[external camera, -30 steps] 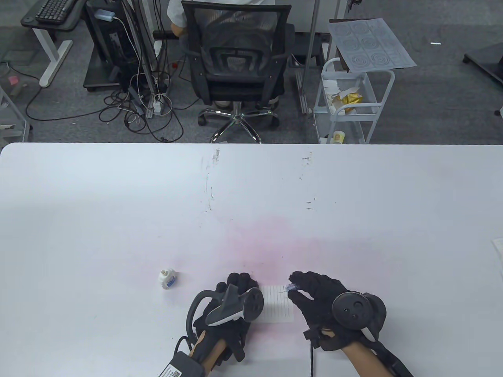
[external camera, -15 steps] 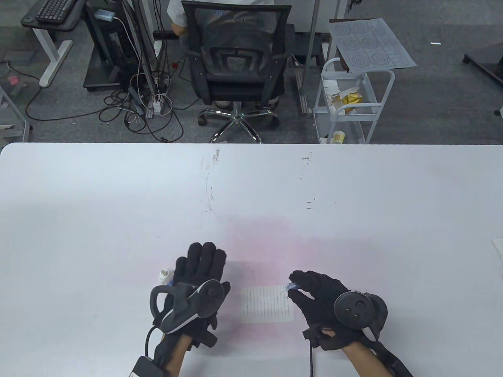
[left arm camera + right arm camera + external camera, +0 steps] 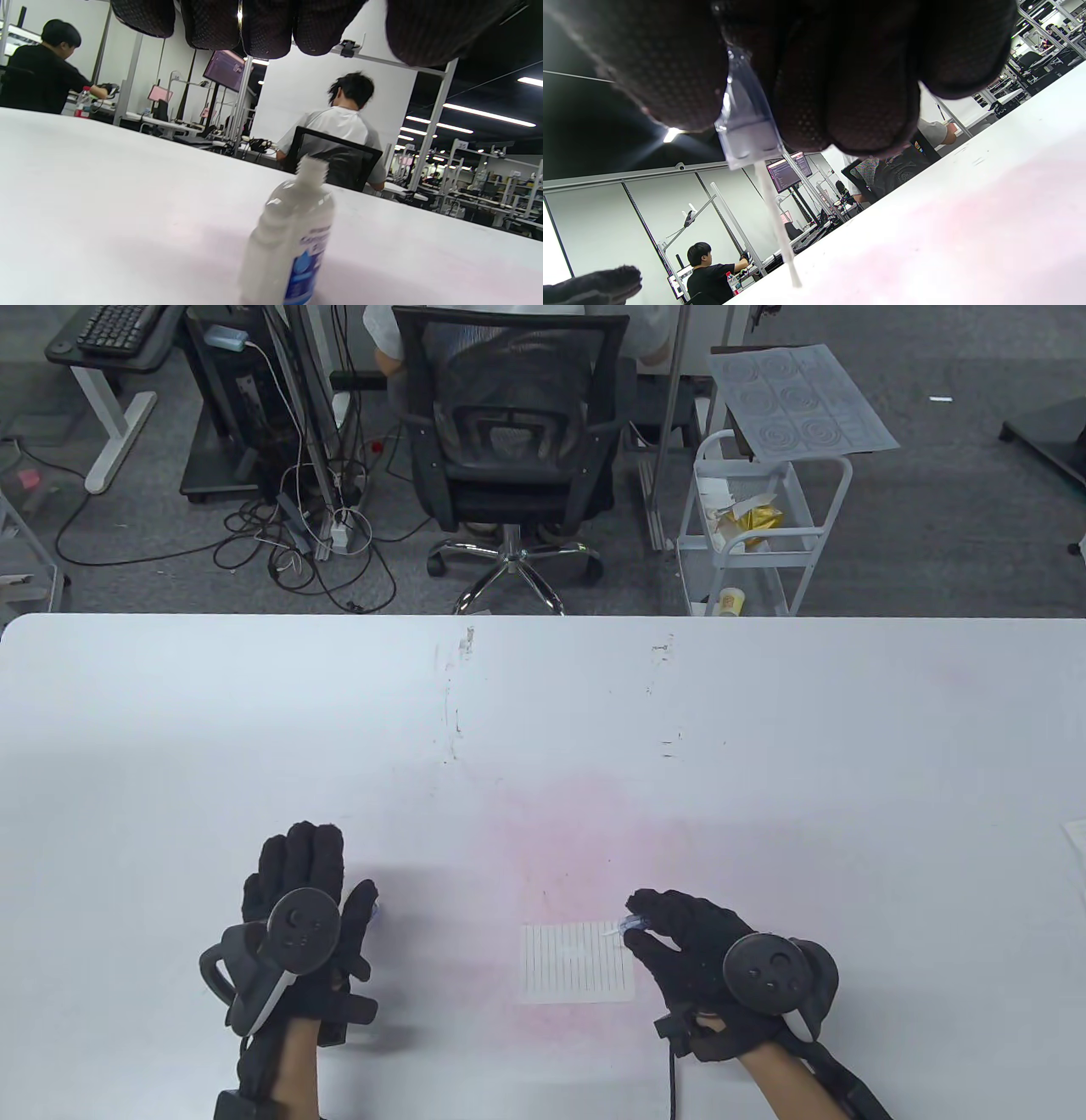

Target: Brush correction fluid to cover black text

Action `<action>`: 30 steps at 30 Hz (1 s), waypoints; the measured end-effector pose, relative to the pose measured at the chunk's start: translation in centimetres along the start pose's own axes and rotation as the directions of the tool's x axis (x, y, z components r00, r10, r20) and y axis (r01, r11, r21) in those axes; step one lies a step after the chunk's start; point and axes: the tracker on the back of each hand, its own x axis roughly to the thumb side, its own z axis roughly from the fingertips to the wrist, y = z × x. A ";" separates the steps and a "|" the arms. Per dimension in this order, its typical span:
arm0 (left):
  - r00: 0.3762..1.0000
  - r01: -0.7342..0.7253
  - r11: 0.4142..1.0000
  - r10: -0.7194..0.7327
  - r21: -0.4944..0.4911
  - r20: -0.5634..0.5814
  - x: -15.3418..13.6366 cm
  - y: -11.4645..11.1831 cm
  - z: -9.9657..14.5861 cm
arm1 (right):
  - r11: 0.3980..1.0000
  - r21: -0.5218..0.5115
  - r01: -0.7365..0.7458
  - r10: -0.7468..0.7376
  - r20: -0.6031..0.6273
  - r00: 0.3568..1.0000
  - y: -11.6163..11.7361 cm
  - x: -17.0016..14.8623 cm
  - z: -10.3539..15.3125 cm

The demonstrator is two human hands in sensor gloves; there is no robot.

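**Q:** Where do things lie on the tabletop (image 3: 764, 780) right now?

**Me:** Broadly, the lined paper (image 3: 577, 974) lies flat at the near edge, between my two hands. My right hand (image 3: 721, 976) is just beside its right edge; my left hand (image 3: 297, 933) is well apart from it, off to the left. So the right one is the nearer to the page by far.

**Q:** And the bottle?

**Me:** The correction fluid bottle (image 3: 292, 241) stands upright with its cap off, right by my left hand. From above it is nearly hidden behind that thumb. My left fingers (image 3: 258, 25) hang spread above it, holding nothing.

**Q:** What is the right hand holding?

**Me:** It pinches the clear cap with the brush (image 3: 763, 169) attached. The white stem's long axis points down and leftward, its tip over the paper's upper right corner. I judge the coming stroke goes left across the lines.

**Q:** Anything readable?

**Me:** The bottle has a blue and white label with a drop shape; its lettering is too blurred to read. I cannot make out black text on the paper from here.
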 end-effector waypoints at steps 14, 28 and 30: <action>0.998 -0.043 0.968 0.029 -0.249 -0.059 -2.1 -4.5 -1.3 | 1.000 0.019 -0.010 0.010 -0.001 1.000 0.1 0.0 0.0; 0.993 -0.088 0.976 0.071 -0.198 -0.091 -2.1 -4.9 -1.4 | 1.000 0.026 -0.017 0.017 0.001 1.000 0.4 0.1 0.0; 0.994 -0.088 0.980 0.075 -0.178 -0.077 -1.9 -4.8 -1.4 | 1.000 0.024 -0.016 0.016 0.001 1.000 0.3 0.1 0.0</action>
